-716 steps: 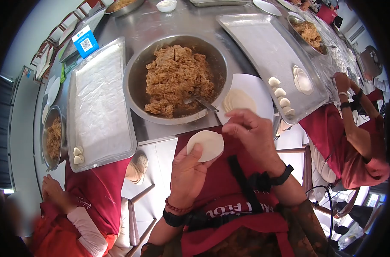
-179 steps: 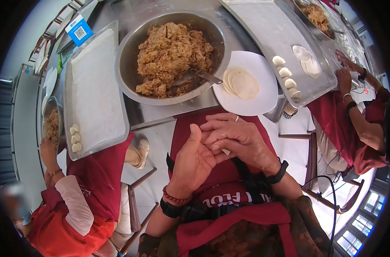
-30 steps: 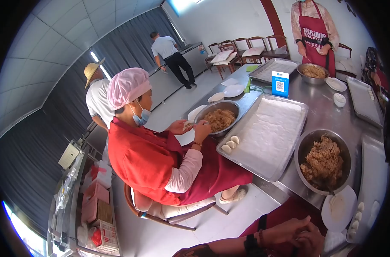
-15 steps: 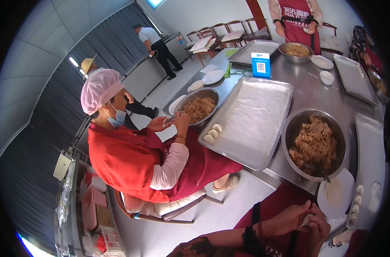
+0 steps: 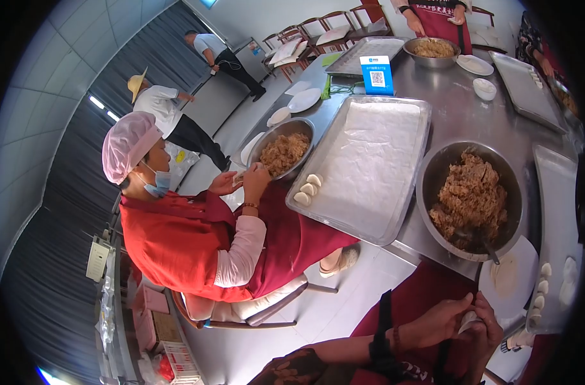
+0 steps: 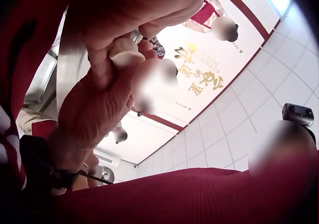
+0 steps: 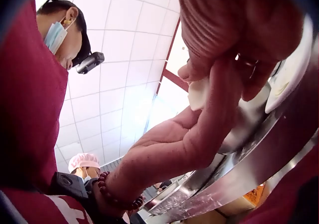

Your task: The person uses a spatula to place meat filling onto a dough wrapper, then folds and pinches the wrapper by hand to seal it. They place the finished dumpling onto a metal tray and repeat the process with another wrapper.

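In the head view my left hand (image 5: 437,324) and right hand (image 5: 488,330) meet low at the right, in front of a dark red apron. Between them is a pale folded dumpling (image 5: 469,321), its dough pinched by the fingers of both hands. The right wrist view shows the dumpling (image 7: 198,95) behind a left finger, beneath the right hand (image 7: 239,29). From the left wrist the dumpling (image 6: 125,53) appears between the two hands, partly covered. A white plate (image 5: 527,266) with flat round wrappers (image 5: 504,274) lies just beyond my hands.
A steel bowl (image 5: 422,192) of brown filling (image 5: 473,196) with a spoon (image 5: 489,247) stands beyond the plate. A tray (image 5: 559,212) with several dumplings (image 5: 539,298) is at right, a floured tray (image 5: 376,160) at left. A seated person in red (image 5: 170,237) works at the left.
Earlier a flat wrapper lay in my left hand; now a folded dumpling is between both hands. The head view swung left, then slightly back. The person in the straw hat has turned.
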The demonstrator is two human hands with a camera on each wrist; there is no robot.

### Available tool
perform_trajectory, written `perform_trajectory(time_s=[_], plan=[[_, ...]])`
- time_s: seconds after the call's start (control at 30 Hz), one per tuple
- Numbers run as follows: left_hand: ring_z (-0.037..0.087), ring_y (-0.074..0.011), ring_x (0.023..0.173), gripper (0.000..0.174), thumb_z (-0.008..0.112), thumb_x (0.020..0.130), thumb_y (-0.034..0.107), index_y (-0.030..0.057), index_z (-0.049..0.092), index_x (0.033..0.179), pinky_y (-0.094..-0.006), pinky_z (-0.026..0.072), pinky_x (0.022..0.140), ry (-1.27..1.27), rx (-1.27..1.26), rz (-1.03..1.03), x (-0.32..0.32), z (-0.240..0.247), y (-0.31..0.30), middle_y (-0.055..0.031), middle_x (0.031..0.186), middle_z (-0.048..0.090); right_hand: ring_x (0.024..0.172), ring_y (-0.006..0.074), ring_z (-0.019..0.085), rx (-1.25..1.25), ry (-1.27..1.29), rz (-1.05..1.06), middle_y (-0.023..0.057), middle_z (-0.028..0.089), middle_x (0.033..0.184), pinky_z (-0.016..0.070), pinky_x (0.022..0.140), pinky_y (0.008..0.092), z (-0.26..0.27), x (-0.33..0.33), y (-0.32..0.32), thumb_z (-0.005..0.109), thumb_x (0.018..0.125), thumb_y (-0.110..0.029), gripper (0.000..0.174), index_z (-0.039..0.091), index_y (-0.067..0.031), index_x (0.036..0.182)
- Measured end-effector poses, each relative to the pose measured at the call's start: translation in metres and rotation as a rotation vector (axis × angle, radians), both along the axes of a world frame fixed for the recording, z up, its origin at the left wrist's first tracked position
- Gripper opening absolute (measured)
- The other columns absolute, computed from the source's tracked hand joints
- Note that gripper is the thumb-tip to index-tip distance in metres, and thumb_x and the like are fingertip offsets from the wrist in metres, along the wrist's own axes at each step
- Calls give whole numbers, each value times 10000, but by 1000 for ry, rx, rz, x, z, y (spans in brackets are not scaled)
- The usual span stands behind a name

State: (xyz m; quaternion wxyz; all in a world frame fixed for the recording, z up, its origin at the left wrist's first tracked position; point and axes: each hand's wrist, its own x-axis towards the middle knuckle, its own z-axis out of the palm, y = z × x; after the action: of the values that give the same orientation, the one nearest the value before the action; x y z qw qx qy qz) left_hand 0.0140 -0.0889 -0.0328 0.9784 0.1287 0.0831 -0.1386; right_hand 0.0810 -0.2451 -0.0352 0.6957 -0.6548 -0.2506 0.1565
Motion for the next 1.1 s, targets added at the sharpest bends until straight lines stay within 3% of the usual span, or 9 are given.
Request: perform_trajectory(time_s=[0.17, 0.27, 0.33, 0.43, 0.47, 0.5, 0.57, 0.87, 1.1], plan=[[626, -125, 1061, 438, 419, 1052, 425, 53, 551, 1241, -344, 554, 901, -89, -42, 1, 2, -17, -5, -31, 1161, 620, 1237, 414, 547, -159, -213, 76, 205, 657, 1160, 410, 1053, 507, -3, 9, -5, 587, 969, -383, 447, 656, 58, 933], [630, -122, 1052, 434, 411, 1059, 408, 42, 546, 1248, -331, 557, 901, -37, -16, -8, 2, -4, -2, -32, 1154, 615, 1247, 422, 541, -136, -200, 74, 210, 652, 1166, 414, 1047, 504, -1, 7, -2, 569, 977, -363, 427, 669, 50, 940], [628, -106, 1032, 430, 402, 1064, 393, 30, 540, 1250, -303, 564, 885, 4, 6, -15, 2, 0, 0, -31, 1144, 606, 1237, 402, 550, -31, 12, -73, 202, 659, 1152, 409, 1051, 500, 8, -10, 11, 589, 965, -366, 403, 679, 26, 946], [626, -108, 1038, 420, 397, 1068, 381, 36, 536, 1264, -295, 561, 886, -18, 24, -12, 2, -4, 0, -32, 1151, 605, 1174, 335, 599, -145, -190, 23, 212, 582, 1301, 473, 1004, 410, 22, 9, 7, 572, 955, -158, 270, 631, -20, 1179], [625, -108, 1040, 418, 397, 1069, 378, 37, 536, 1265, -297, 561, 886, -29, 10, 6, 2, -7, -2, -32, 1152, 605, 1146, 306, 622, -229, -345, 104, 218, 543, 1379, 506, 980, 366, 26, 17, 4, 559, 953, -53, 344, 604, -37, 1294], [624, -108, 1043, 416, 396, 1069, 376, 38, 536, 1266, -298, 561, 886, -40, -5, 24, 1, -11, -5, -32, 1154, 604, 1180, 344, 595, -190, -297, 53, 220, 578, 1311, 478, 999, 406, 21, 12, 3, 561, 961, -162, 281, 631, -8, 1185], [623, -110, 1046, 412, 397, 1069, 373, 38, 537, 1264, -300, 561, 888, -49, -23, 36, 0, -12, -5, -34, 1156, 604, 1249, 421, 542, -111, -201, -44, 224, 648, 1175, 422, 1038, 487, 8, -2, 3, 564, 977, -379, 447, 684, 51, 967], [628, -124, 1062, 406, 412, 1065, 372, 39, 546, 1254, -339, 564, 895, -37, 2, 51, -2, -15, -8, -44, 1166, 614, 1270, 367, 539, -103, -127, -43, 254, 636, 1217, 393, 1073, 467, -5, -2, -4, 598, 959, -336, 408, 697, 59, 996], [652, -150, 1007, 428, 448, 1050, 387, 9, 582, 1199, -349, 571, 876, 27, 3, 40, -2, -2, -6, -66, 1109, 649, 1252, 338, 552, 43, 57, -37, 207, 681, 1145, 386, 1092, 473, -13, 0, -9, 665, 855, -144, 212, 705, 36, 959]])
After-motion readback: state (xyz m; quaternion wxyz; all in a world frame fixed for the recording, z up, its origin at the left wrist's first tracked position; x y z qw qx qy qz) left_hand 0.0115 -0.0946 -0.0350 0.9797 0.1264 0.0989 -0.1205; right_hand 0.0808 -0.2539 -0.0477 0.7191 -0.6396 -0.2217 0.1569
